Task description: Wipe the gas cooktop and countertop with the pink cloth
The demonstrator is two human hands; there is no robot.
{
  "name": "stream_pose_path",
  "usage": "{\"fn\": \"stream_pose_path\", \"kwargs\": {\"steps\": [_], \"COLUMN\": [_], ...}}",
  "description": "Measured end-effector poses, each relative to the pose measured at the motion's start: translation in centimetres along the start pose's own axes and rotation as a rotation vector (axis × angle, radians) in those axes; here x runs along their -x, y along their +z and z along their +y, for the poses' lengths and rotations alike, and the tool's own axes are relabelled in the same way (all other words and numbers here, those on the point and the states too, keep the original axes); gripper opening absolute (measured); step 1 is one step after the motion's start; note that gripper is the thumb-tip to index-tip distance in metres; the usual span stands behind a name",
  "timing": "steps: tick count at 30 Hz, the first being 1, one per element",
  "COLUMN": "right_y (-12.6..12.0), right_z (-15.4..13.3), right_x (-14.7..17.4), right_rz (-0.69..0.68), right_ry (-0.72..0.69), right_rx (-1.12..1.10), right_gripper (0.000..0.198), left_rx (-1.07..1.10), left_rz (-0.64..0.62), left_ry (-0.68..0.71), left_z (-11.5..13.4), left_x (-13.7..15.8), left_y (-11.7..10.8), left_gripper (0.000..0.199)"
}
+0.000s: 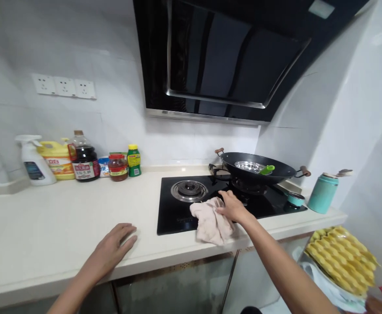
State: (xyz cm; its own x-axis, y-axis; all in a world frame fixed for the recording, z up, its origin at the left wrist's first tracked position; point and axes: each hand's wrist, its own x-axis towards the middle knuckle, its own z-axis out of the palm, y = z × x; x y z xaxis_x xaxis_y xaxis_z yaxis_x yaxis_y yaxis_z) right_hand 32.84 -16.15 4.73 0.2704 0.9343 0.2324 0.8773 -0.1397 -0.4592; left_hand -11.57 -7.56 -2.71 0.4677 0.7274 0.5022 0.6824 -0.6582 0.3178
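My right hand (234, 206) is at the upper right side of a pale pink cloth (213, 222), with its thumb on the cloth and a fold of it between thumb and fingers. The crumpled cloth lies across the front edge of the black gas stove (174, 218) and onto the counter. My left hand (114, 245) rests on the white counter (60, 226), left of the stove, its fingers stretched out and nothing in it. The left burner (189, 190) is bare. A black wok (276, 175) stands on the right burner, holding a perforated metal strainer (248, 166) and a green-handled utensil (267, 170).
Along the wall stand a spray bottle (36, 161), a yellow jug (58, 159), a dark sauce bottle (85, 159), a red-lidded jar (118, 168) and a green bottle (134, 161). A range hood (223, 61) hangs above. At right are a turquoise flask (323, 194), its cup (296, 199) and yellow egg trays (343, 257).
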Motion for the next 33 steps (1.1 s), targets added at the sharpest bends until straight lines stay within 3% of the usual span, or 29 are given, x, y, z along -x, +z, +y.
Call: {"fn": "stream_pose_path", "kwargs": {"steps": [2,5,10,13,15,18,21,26,33], "right_y": [0.1,1.9,6.3,8.4,9.7,11.3,11.8,10.1,5.4], "right_z": [-0.5,-1.3,-3.6,-7.1,-10.2,-14.4,-16.1,-12.9,-1.3], "right_x": [0.6,1.8,2.9,3.1,3.3,3.8,4.2,4.5,5.9], "right_rz": [0.032,-0.072,-0.218,-0.268,-0.324,-0.390,-0.397,-0.302,-0.061], "right_ry": [-0.046,-0.141,-0.179,-0.247,-0.380,-0.589,-0.675,-0.710,-0.460], "right_rx": [0.092,0.174,0.235,0.209,0.155,0.050,-0.008,-0.078,-0.003], "right_gripper": [0.065,0.059,0.080,0.086,0.086,0.074,0.063,0.049,0.043], "left_rx": [0.009,0.020,0.029,0.022,-0.002,-0.045,-0.055,-0.094,-0.120], "left_rz": [0.003,-0.007,-0.003,0.020,0.052,0.101,0.116,0.076,0.001], "left_ry": [-0.001,-0.013,-0.021,-0.027,-0.044,-0.068,-0.109,-0.177,-0.223], "left_z": [0.2,0.5,0.7,0.2,-0.2,-0.8,-1.2,-1.0,-1.6], "left_x": [0.1,0.3,0.3,0.2,0.1,0.0,-0.1,-0.2,-0.6], "left_y": [0.0,-0.1,-0.1,0.1,0.3,0.3,0.2,-0.4,-0.5], "left_gripper": [0.044,0.045,0.046,0.047,0.048,0.050,0.053,0.052,0.055]}}
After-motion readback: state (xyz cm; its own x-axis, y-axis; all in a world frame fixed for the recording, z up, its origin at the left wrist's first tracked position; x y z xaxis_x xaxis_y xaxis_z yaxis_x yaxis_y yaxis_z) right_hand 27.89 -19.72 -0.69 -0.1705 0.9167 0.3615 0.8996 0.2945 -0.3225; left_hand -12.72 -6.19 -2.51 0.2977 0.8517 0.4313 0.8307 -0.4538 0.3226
